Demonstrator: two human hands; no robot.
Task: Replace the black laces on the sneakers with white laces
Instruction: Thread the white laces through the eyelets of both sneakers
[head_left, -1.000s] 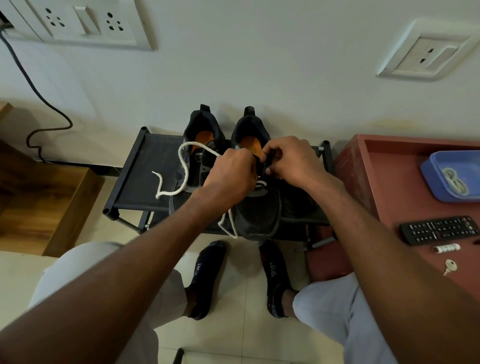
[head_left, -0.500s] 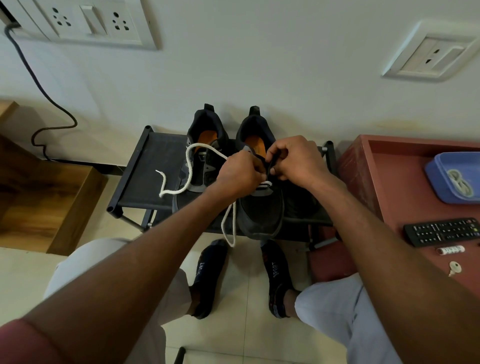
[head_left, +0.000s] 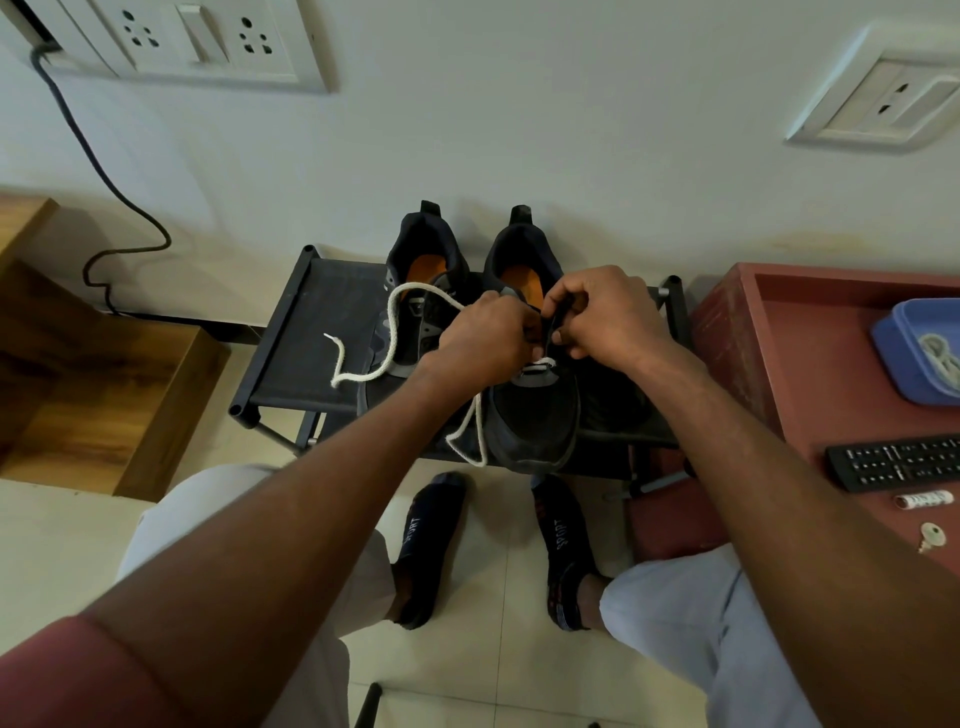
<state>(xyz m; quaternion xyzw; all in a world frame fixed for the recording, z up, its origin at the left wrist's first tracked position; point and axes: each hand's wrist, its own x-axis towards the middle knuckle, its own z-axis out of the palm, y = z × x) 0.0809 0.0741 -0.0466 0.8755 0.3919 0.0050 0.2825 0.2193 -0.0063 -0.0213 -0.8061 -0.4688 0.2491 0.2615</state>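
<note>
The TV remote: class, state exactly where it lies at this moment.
In the head view, the TV remote lies at the right edge on the red tray table, nearer the person than the blue container, just beyond a small white tube.

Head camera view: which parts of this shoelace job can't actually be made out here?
- Head view: the upper eyelets of the right sneaker are covered by the left hand and right hand.
- Where the white lace enters is hidden behind the left hand.
- What the right hand's fingers pinch is dark, too small to identify.
- The blue tray is cut off by the right edge.
</note>
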